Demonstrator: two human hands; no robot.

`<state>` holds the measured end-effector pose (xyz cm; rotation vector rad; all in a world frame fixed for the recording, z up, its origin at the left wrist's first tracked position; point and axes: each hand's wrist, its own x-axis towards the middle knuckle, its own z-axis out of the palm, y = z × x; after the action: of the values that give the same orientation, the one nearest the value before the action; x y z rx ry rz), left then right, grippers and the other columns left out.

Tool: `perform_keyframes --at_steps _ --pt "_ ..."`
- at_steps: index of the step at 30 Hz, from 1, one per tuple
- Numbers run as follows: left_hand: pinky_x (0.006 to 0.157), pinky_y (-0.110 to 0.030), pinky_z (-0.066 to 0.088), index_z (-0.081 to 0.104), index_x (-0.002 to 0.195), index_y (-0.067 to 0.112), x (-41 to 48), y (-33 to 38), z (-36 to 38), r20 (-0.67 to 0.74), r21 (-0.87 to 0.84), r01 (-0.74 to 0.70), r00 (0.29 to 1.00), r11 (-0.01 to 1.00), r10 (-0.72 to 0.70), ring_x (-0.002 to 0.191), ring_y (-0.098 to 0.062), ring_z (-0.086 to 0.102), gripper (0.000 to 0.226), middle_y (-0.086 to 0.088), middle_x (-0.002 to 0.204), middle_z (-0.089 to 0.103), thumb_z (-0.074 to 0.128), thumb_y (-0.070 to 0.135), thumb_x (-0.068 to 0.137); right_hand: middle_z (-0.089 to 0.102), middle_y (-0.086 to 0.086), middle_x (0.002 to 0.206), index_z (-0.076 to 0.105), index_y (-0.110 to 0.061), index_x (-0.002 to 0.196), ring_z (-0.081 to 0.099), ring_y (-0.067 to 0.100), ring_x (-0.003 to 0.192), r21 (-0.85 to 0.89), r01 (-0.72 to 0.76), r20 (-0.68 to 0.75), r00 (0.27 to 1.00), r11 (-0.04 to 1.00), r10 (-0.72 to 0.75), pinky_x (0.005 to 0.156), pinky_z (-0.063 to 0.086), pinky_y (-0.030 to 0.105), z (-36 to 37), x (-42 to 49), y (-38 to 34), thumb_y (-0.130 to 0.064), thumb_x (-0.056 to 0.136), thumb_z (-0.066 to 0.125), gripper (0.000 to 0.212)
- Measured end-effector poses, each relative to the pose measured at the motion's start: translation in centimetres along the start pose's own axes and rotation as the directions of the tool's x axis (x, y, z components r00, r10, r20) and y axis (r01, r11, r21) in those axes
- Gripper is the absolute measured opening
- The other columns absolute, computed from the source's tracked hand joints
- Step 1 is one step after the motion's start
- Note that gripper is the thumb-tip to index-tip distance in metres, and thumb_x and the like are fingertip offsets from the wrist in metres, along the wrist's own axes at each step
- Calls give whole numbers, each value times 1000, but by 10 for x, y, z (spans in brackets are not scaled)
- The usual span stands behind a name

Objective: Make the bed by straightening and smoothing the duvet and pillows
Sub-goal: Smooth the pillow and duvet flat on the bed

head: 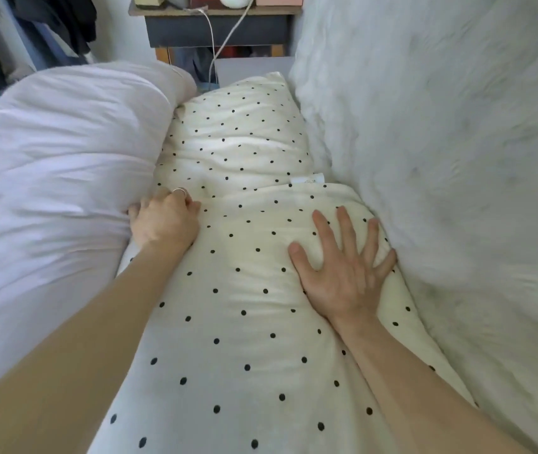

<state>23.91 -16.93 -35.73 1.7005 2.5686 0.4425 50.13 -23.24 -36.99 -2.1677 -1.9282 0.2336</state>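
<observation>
I see my right hand (343, 276) flat, fingers spread on the near spotty pillow (244, 339), left hand (166, 222) curled beside the white duvet (48, 175), I cannot tell what it holds, small table (189, 31) behind

Soft, even daylight — faint shadows only; motion blur on the pale grey fuzzy blanket (441, 158); wide-angle bowing at edges.

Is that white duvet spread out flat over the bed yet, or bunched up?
Bunched up. The white duvet lies in a thick rolled heap beside the dotted pillows, not over them.
</observation>
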Motion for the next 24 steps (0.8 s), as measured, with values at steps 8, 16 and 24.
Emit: perform_keyframes --at_steps 8,16,24 --pt "117 -64 2 31 146 53 -165 39 -62 175 -72 -301 935 951 309 151 -19 6 55 13 161 18 24 63 92 5 -17 170 11 -56 155 -8 32 157 -51 -48 53 997 998 50 117 4 69 -8 2 -3 -89 83 11 78" --pt "113 -68 -12 -14 149 56 -192 20 -15 241 27 -262 938 965 248 150 -24 -24 63 12 165 -17 10 62 91 -20 -14 169 -9 -54 156 -19 34 155 -113 23 309 951 993 13 117 -2 72 -76 -61 8 -86 87 11 79" --pt "111 -72 -9 -18 149 53 -189 25 -31 334 131 -284 915 950 228 150 -29 -22 65 10 165 -19 3 68 90 -37 -18 161 -16 -61 151 -31 25 152 -150 -64 398 910 987 119 121 -2 66 -103 -281 70 -88 83 0 74"
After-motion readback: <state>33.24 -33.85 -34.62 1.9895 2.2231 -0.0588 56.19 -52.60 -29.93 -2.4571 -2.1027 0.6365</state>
